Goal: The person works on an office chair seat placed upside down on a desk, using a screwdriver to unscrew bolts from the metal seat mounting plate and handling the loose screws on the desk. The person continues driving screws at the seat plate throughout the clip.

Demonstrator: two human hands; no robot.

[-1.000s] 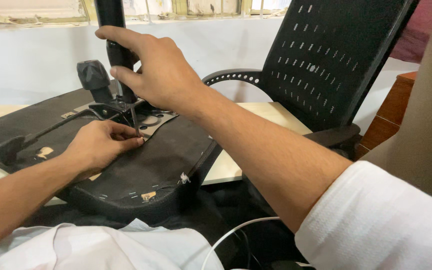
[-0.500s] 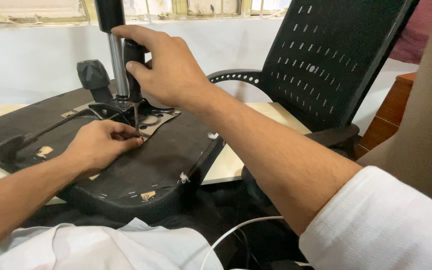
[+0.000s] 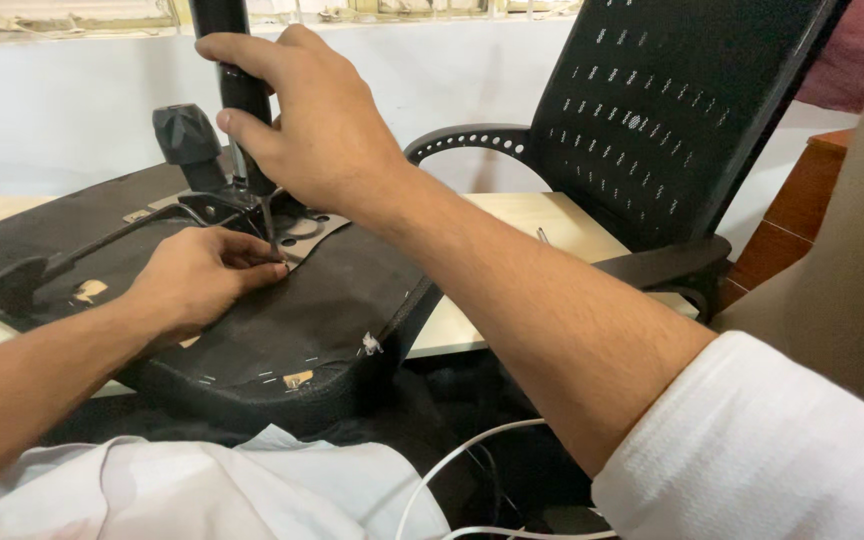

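Observation:
An upturned black chair seat [image 3: 332, 330] lies on a pale table [image 3: 542, 225], its metal mechanism plate [image 3: 297, 225] facing up. A dark cylinder column [image 3: 237, 90] rises from the plate. My right hand [image 3: 312, 125] is wrapped around this column near its lower part. My left hand [image 3: 202, 280] rests on the seat's underside, fingertips pinching a thin metal pin or screw [image 3: 270, 225] standing at the plate's edge. A black lever with a knob [image 3: 187, 140] sticks up behind the plate.
A black perforated chair backrest [image 3: 672, 110] with an armrest [image 3: 667, 265] stands at the table's right. A white wall and window sill lie behind. White cable [image 3: 452, 480] loops below the table edge. A reddish wooden cabinet [image 3: 802, 210] sits at far right.
My right hand came down from open fingers above the column and closed around it. My left hand stayed at the pin on the plate.

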